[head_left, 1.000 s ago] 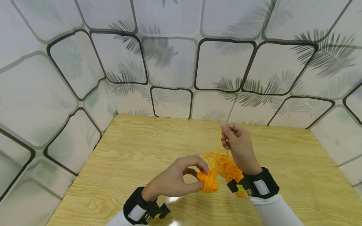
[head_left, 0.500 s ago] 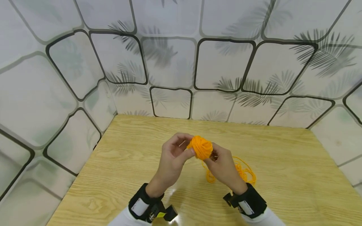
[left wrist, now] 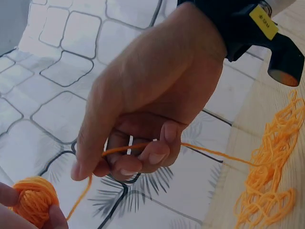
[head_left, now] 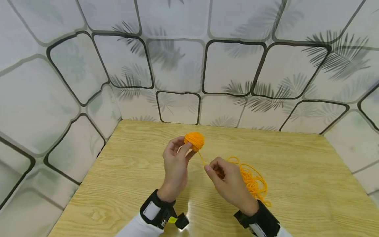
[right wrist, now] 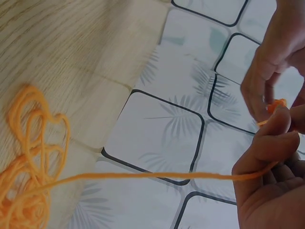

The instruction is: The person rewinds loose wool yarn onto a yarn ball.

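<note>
A small ball of orange yarn [head_left: 194, 141] is held up between the thumb and fingers of my left hand [head_left: 175, 164]. Below and to its right, my right hand [head_left: 226, 179] pinches the strand that runs from the ball. In the left wrist view the strand passes through the curled fingers of the right hand [left wrist: 143, 105], with the wound ball [left wrist: 35, 200] at lower left. Past the right hand, the strand trails to a loose yarn heap [head_left: 253, 181] on the table. The right wrist view shows only a bit of the ball [right wrist: 276, 105].
The light wood table [head_left: 142, 148] reaches back to a wall [head_left: 177, 65] with a stone-and-leaf pattern. Another patterned wall [head_left: 35, 98] stands along the left. Tangled loops of the heap lie just beyond the right forearm.
Both hands came together at the ball, then parted. The ball rose and moved left with the left hand; the right hand drew back down and right along the strand.
</note>
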Available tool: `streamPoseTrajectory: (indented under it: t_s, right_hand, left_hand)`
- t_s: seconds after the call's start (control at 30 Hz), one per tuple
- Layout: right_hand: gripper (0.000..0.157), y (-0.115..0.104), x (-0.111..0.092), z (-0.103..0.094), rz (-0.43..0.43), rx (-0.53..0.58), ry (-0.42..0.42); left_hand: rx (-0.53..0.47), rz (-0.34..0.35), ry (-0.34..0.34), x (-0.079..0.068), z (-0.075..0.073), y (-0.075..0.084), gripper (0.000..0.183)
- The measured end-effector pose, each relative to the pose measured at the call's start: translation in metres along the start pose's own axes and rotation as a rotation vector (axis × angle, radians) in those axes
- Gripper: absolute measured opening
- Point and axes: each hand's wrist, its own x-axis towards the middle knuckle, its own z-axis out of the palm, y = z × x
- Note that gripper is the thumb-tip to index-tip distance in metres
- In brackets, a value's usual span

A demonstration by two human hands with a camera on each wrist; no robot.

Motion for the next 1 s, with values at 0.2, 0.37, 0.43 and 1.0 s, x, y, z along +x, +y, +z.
streamPoseTrajectory:
  t_s: [0.2, 0.37, 0.43, 1.0]
  right_hand:
    - [0.008, -0.018, -0.005, -0.002, -0.015, -0.006, -0.021]
    - [0.007, -0.019, -0.009, -0.004, 0.023, 0.061, -0.030]
    - [0.009, -0.017, -0.012, -0.006, 0.070, 0.113, -0.046]
    - [0.022, -0.018, -0.010, -0.038, 0.174, 0.484, 0.154]
  left_hand:
    - [0.040, 0.036, 0.062, 0.008, -0.003, -0.006, 0.033]
    - [0.110, 0.067, 0.081, 0.011, -0.007, -0.014, 0.032]
    - [0.161, 0.081, 0.088, 0.013, -0.009, -0.017, 0.032]
    - [0.456, 0.156, 0.157, 0.025, -0.033, -0.030, 0.025]
